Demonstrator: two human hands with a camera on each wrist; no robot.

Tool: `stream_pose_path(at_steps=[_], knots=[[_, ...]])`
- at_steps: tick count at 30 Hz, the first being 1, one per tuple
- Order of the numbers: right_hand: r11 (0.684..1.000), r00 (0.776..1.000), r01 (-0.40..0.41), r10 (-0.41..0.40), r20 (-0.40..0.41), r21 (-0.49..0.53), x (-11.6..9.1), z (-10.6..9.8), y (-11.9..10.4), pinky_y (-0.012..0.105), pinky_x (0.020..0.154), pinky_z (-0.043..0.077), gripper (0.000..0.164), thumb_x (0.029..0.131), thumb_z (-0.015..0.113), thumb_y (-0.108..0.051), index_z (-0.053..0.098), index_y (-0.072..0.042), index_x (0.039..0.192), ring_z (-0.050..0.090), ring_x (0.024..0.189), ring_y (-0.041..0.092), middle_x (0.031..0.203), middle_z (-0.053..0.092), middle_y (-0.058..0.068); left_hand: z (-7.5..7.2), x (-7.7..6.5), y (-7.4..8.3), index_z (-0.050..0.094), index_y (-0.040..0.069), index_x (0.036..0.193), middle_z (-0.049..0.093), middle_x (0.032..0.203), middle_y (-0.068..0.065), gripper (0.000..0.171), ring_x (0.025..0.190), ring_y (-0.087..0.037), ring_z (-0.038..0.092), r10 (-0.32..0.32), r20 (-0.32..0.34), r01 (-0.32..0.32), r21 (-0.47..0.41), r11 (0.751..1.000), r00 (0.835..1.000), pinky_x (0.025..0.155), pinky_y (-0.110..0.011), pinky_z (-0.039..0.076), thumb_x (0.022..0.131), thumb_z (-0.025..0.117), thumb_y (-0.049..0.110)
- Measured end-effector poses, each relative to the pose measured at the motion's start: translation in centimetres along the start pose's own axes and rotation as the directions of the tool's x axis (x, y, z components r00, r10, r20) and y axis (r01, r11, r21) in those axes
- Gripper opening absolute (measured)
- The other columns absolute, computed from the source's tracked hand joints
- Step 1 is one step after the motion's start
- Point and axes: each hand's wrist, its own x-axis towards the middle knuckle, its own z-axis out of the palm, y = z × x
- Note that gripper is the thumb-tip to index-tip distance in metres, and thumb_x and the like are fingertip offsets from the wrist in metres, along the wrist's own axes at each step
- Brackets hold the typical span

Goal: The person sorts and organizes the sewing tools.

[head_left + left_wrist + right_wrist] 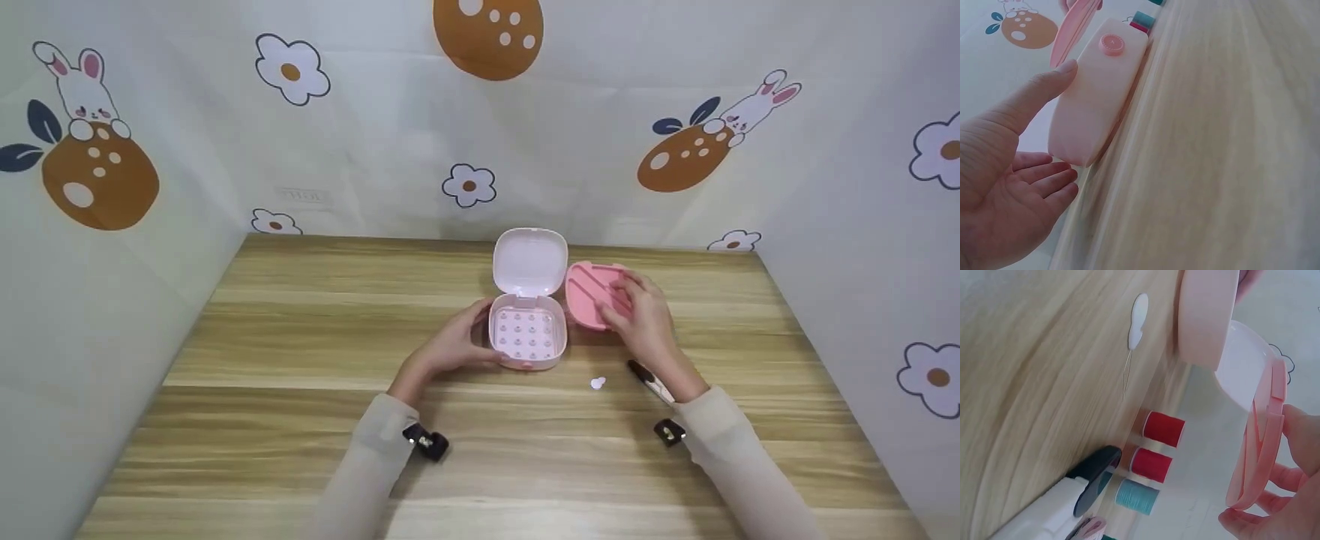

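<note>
A small sewing box [527,364] in pale pink stands on the table with its white lid [530,262] raised at the back. Rows of short pegs show inside it. My left hand [457,341] holds the box at its left side, the thumb [1053,84] at the front rim. In my right hand [646,319] is a pink slotted tray [589,296], gripped by its right edge just right of the box. Seen from the right wrist, the tray [1264,444] is tilted and raised above the table.
A white needle threader [1138,323] with a wire loop lies right of the box. Near the right wrist lie white-handled snips [651,381] with a dark end. Red thread spools [1163,429] and a teal spool [1137,496] stand beyond, hidden from the head view. A printed cloth [390,150] hangs behind.
</note>
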Motion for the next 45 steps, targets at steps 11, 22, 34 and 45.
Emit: stream_pose_path(at_steps=[11,22,34,45], knots=[[0.997,0.996,-0.075,0.076,0.037,-0.022,0.1,-1.3,0.9,0.060,0.122,0.036,0.042,0.098,0.074,-0.012,0.063,0.013,0.130,0.043,0.144,0.051,0.157,0.045,0.032,0.0,0.0,-0.1,0.029,-0.010,0.160,0.035,0.166,-0.027,0.100,0.157,-0.036,0.032,-0.043,-0.002,0.043,0.039,0.998,0.999,0.132,-0.042,0.022,0.080,0.088,0.002],[0.998,0.997,-0.069,0.069,0.030,0.009,0.3,-2.0,1.8,0.059,0.121,0.037,0.041,0.100,0.071,-0.011,0.061,0.016,0.129,0.045,0.141,0.052,0.153,0.047,0.035,0.0,0.0,0.0,0.032,-0.009,0.160,0.038,0.166,-0.026,0.097,0.157,-0.036,0.033,-0.032,0.002,0.032,0.034,0.999,0.999,0.131,-0.042,0.024,0.081,0.088,0.003],[0.998,0.997,-0.066,0.065,0.036,0.017,0.5,-2.9,3.1,0.058,0.124,0.035,0.041,0.102,0.066,-0.008,0.057,0.019,0.131,0.042,0.141,0.056,0.152,0.044,0.040,0.0,-0.2,0.1,0.031,-0.008,0.160,0.037,0.166,-0.025,0.096,0.157,-0.036,0.032,-0.029,0.006,0.029,0.004,1.000,1.000,0.131,-0.042,0.023,0.082,0.086,0.000],[0.999,0.999,-0.041,0.041,0.020,-0.022,0.7,-3.6,4.3,0.064,0.119,0.037,0.038,0.100,0.066,-0.004,0.057,0.021,0.128,0.047,0.133,0.059,0.142,0.048,0.046,0.0,-0.2,-0.1,0.032,-0.010,0.159,0.038,0.165,-0.027,0.097,0.156,-0.037,0.034,-0.021,0.000,0.021,0.018,1.000,1.000,0.131,-0.043,0.025,0.081,0.088,0.003]])
